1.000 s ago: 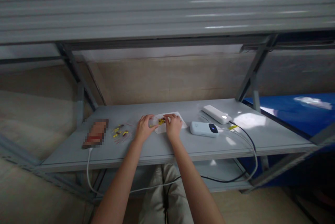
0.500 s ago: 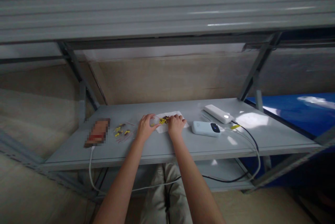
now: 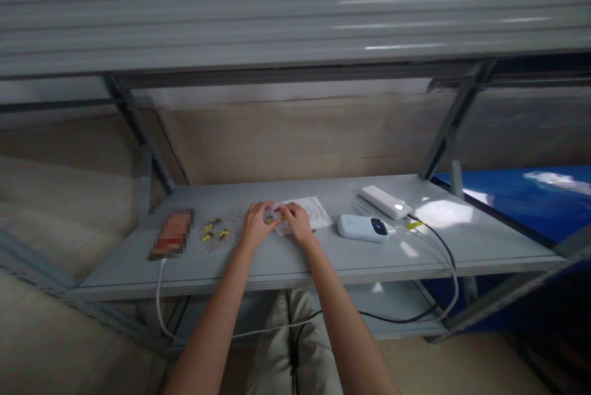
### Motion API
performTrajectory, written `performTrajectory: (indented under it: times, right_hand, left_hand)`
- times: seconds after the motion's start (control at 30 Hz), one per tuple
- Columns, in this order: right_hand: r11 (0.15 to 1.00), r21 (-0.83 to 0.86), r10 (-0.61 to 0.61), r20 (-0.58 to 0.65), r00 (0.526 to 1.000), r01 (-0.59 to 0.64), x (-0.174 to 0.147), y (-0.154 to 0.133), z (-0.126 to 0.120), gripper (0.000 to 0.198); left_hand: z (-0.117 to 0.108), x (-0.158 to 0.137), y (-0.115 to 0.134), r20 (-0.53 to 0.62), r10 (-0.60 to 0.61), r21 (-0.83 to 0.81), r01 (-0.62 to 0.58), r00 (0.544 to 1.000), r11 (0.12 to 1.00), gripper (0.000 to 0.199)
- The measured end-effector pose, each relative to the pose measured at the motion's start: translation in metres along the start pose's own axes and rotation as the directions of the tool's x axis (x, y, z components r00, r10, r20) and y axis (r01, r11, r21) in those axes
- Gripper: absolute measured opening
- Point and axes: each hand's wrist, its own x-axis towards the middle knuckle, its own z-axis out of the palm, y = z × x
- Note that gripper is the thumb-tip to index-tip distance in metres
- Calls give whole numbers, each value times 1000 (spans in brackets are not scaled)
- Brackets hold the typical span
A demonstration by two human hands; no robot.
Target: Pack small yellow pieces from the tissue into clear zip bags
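Note:
My left hand (image 3: 259, 223) is closed at thumb and fingers around the edge of a small clear plastic bag (image 3: 270, 215), its outline faint. My right hand (image 3: 297, 220) touches the bag's side, its fingers pinched around a tiny yellow piece (image 3: 283, 216). Both hands are over the left part of a creased white sheet (image 3: 317, 213). The loose yellow and dark pieces on the sheet are mostly hidden under my right hand. Left of my left hand lie several clear bags (image 3: 215, 232) with yellow and dark pieces inside.
A phone-like blurred object (image 3: 172, 234) with a white cable lies at the left of the grey shelf (image 3: 286, 269). To the right are a light-blue power bank (image 3: 357, 227) and a white power bank (image 3: 381, 199) with cables running over the front edge. A ridged metal beam (image 3: 295, 26) crosses above.
My right hand has moved left from the loose pieces to the bag at my left hand, and now covers the pile. My left hand has stayed nearly still.

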Motion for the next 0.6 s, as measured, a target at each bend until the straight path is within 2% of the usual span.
performTrajectory:
  times: [0.07, 0.17, 0.3, 0.37, 0.47, 0.6]
  right_hand:
    - [1000, 26, 7, 26, 1000, -8, -2, -3, 0, 41]
    - [995, 98, -15, 57, 998, 9, -2, -3, 2, 29]
    - [970, 241, 40, -60, 997, -24, 1, 1, 3, 20]
    - [947, 318, 71, -107, 992, -34, 3, 2, 2, 21]
    - [905, 424, 83, -93, 992, -35, 4, 0, 0, 22]
    - [861, 505, 77, -32, 997, -51, 3, -3, 1, 25]
  left_hand:
    - [-1, 0, 1, 2, -13, 13, 13, 1000, 1000, 41]
    - [-1, 1, 2, -15, -24, 33, 25, 1000, 999, 42]
    - [-3, 1, 1, -50, -22, 12, 23, 999, 1000, 54]
    - [-5, 1, -1, -74, -42, -41, 39, 996, 998, 48]
    - [-6, 1, -4, -100, -86, -132, 72, 991, 989, 28]
    - [-5, 2, -7, -148, -158, -223, 123, 976, 967, 25]
